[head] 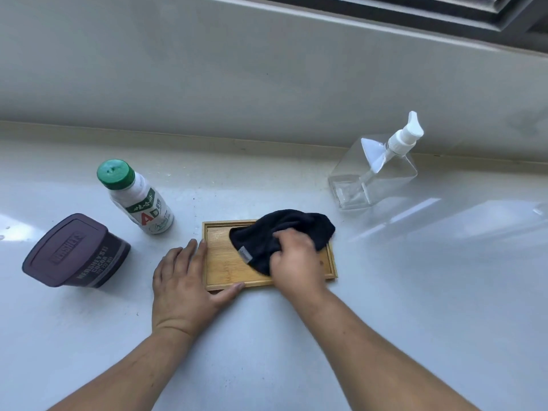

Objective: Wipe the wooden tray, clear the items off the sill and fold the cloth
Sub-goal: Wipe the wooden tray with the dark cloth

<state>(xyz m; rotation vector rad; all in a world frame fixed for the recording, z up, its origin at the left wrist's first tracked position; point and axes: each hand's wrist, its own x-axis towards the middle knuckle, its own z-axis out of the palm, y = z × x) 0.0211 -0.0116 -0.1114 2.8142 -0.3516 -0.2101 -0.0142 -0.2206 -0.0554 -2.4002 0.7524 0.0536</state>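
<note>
White sill [385,292] bears a light, stiff tray [225,262], braced at its nine o'clock edge by the flat, open left hand [181,280], while the right hand [293,259] bunches the soft cloth [284,226].

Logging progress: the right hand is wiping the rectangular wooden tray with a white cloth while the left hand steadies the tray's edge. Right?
Not quite: the head view shows the cloth is black, not white. The right hand presses it on the rectangular wooden tray; the left hand steadies its edge.
</note>
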